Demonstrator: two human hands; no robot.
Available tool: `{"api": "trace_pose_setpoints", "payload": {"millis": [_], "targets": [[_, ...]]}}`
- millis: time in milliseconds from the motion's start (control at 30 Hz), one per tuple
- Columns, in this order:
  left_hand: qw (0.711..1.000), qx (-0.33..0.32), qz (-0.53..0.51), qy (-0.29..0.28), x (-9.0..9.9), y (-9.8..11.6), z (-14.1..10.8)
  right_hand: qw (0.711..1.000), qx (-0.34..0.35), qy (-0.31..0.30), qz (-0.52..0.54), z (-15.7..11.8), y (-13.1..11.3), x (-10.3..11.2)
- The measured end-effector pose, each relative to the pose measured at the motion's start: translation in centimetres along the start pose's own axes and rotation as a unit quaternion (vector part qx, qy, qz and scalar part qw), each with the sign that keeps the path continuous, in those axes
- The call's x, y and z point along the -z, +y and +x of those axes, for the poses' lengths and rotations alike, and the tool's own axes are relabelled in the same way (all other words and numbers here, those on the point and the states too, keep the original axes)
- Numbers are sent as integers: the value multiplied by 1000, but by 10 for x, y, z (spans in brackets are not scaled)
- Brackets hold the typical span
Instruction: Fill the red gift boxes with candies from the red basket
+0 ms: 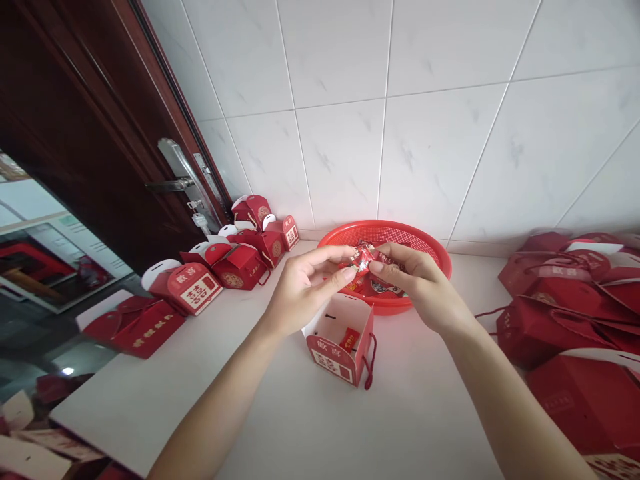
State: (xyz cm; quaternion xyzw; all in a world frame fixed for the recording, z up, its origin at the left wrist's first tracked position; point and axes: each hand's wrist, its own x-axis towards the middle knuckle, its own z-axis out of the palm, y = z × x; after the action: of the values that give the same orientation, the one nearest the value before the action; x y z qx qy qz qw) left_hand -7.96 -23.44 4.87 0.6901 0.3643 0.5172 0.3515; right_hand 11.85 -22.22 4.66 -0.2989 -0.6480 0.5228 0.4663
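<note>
Between the fingertips of both hands is a small red wrapped candy (pixel 362 260), held above the near rim of a red plastic basket (pixel 435 250). My left hand (pixel 313 280) pinches its left side, and my right hand (pixel 413 277) pinches its right side. In the basket lie more red packets (pixel 367 287), partly hidden by the hands. Just below my hands an open red gift box (pixel 335 353) with a cord handle stands on the white table. A small red packet (pixel 349 339) is inside this box.
Several red gift boxes (pixel 240 267) stand in a row at the left, beside a dark door (pixel 100 100) with a metal handle (pixel 173 185). More red boxes (pixel 575 313) are piled at the right. A tiled wall (pixel 340 147) rises behind the white table (pixel 210 380).
</note>
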Motion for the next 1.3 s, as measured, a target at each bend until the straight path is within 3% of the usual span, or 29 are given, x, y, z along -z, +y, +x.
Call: {"api": "trace_pose_setpoints", "payload": {"millis": [300, 500, 600, 800, 967, 1167, 1300], "targets": [[998, 34, -9, 55, 0, 3, 0, 1000, 13, -9, -2, -1, 0, 0], [997, 8, -24, 70, -1, 4, 0, 1000, 7, -6, 0, -3, -1, 3], [996, -38, 9, 86, -1, 4, -1, 1000, -7, -13, 14, -3, 0, 8], [968, -199, 134, 80, -3, -1, -2, 999, -43, 12, 17, -1, 2, 12], [942, -256, 201, 80, -5, -6, -1, 998, -58, 17, 36, -1, 1, 6], [939, -253, 216, 88, -7, -7, -1, 997, -47, -22, 49, -3, -1, 1], [965, -200, 147, 89, -8, -7, -4, 999, -31, -10, 43, -3, -2, 2]]}}
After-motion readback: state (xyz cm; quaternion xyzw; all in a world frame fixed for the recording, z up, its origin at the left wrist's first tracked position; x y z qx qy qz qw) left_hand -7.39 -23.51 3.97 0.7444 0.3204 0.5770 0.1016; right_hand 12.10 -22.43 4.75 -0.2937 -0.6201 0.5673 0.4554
